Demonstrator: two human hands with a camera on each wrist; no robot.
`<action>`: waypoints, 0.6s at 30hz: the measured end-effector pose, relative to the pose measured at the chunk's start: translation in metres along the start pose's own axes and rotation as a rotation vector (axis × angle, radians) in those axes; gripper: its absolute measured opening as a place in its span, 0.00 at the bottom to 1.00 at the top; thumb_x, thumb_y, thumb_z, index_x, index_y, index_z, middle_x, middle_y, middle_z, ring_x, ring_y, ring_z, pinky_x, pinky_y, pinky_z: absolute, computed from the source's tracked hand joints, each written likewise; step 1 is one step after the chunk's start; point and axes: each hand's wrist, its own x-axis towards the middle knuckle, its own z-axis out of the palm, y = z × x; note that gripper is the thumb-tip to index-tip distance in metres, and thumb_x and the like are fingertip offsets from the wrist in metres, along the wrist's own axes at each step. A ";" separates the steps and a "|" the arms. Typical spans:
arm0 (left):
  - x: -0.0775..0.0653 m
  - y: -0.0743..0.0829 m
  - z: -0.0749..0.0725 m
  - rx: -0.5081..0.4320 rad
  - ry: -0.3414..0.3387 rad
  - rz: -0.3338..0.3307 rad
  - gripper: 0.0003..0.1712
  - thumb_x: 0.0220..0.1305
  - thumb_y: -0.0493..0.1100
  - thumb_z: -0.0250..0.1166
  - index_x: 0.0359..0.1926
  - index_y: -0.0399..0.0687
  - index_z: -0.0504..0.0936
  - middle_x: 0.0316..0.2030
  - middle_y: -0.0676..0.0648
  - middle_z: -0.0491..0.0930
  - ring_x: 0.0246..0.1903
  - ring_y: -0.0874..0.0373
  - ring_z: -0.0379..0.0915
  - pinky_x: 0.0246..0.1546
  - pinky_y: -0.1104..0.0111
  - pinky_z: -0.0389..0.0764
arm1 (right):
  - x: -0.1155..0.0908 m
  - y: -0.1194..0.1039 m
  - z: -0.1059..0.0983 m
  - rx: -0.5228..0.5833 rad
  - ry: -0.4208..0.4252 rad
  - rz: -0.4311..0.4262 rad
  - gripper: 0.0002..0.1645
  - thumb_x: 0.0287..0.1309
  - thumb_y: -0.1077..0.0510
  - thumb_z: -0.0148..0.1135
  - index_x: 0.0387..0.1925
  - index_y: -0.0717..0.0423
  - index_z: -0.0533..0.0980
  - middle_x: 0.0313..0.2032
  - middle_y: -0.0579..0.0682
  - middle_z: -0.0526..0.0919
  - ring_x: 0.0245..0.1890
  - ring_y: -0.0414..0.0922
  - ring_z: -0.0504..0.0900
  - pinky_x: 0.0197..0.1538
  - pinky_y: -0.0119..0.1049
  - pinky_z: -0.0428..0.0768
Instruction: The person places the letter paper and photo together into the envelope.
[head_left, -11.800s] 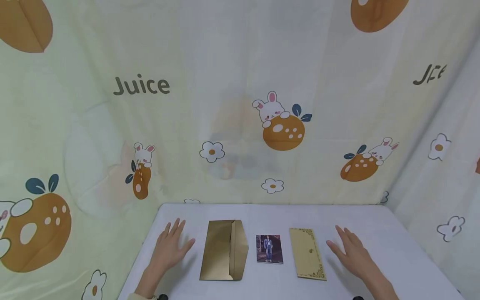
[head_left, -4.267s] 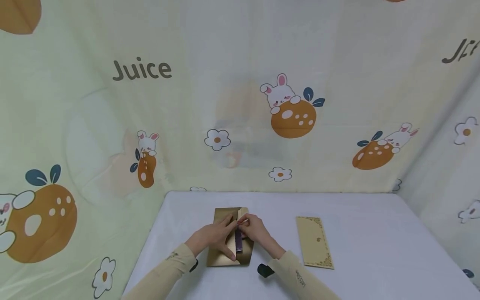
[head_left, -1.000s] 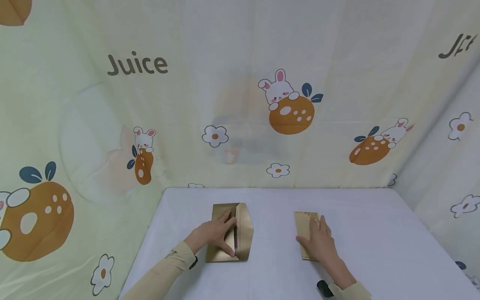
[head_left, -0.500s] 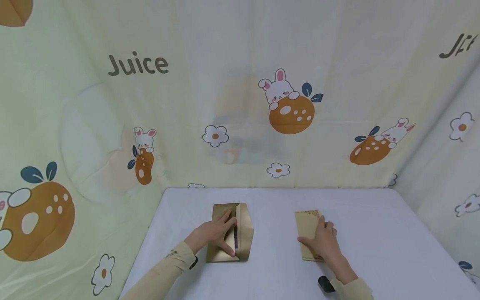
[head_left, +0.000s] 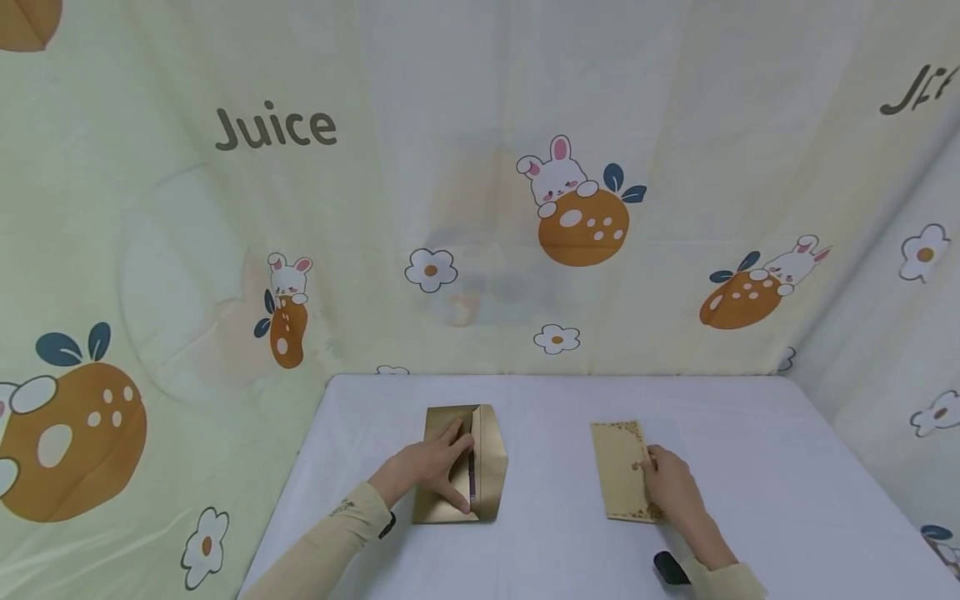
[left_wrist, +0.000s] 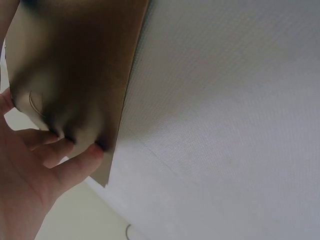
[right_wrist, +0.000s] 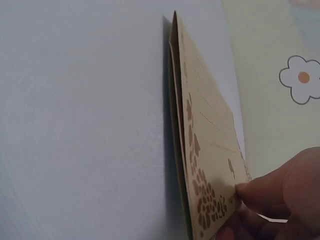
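Observation:
A shiny gold envelope (head_left: 491, 467) lies on the table, its flap folded out to the right. My left hand (head_left: 427, 468) rests on its body with spread fingers, and in the left wrist view the fingertips (left_wrist: 92, 152) press the gold surface. A thin dark purple strip of the photo (head_left: 472, 479) shows in the envelope's slot; the rest of it is hidden. Right of that is a folded cream card (head_left: 617, 471) with brown floral corners. My right hand (head_left: 675, 487) pinches its right edge between thumb and fingers. The right wrist view shows the card's layers slightly parted.
A white cloth covers the table (head_left: 547, 550). Behind it hangs a curtain (head_left: 465, 333) printed with rabbits, oranges and flowers. A black wrist device (head_left: 670, 568) sits at the right sleeve.
The photo has gone from the table into the envelope's slot. My right hand has moved from the envelope to the card and slid to its right edge, now pinching it. The left hand stays put.

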 end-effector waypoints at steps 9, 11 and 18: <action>0.001 0.001 -0.001 -0.008 0.002 0.000 0.55 0.39 0.78 0.73 0.61 0.59 0.60 0.78 0.31 0.48 0.54 0.43 0.77 0.29 0.62 0.77 | 0.005 0.013 -0.005 0.117 -0.024 0.064 0.23 0.70 0.63 0.46 0.60 0.76 0.71 0.41 0.65 0.82 0.32 0.48 0.76 0.32 0.38 0.72; 0.001 0.001 0.000 -0.009 0.002 -0.003 0.55 0.39 0.79 0.73 0.61 0.59 0.60 0.78 0.32 0.48 0.55 0.43 0.76 0.29 0.62 0.77 | 0.006 0.013 -0.006 0.140 -0.026 0.080 0.24 0.70 0.63 0.46 0.60 0.75 0.71 0.40 0.63 0.82 0.31 0.47 0.73 0.32 0.36 0.70; 0.002 0.000 0.001 -0.006 0.002 -0.006 0.56 0.38 0.80 0.72 0.61 0.60 0.60 0.78 0.32 0.48 0.58 0.42 0.75 0.32 0.60 0.79 | 0.010 0.004 -0.017 0.199 0.016 0.074 0.24 0.70 0.62 0.47 0.60 0.74 0.72 0.41 0.64 0.82 0.34 0.48 0.75 0.35 0.37 0.71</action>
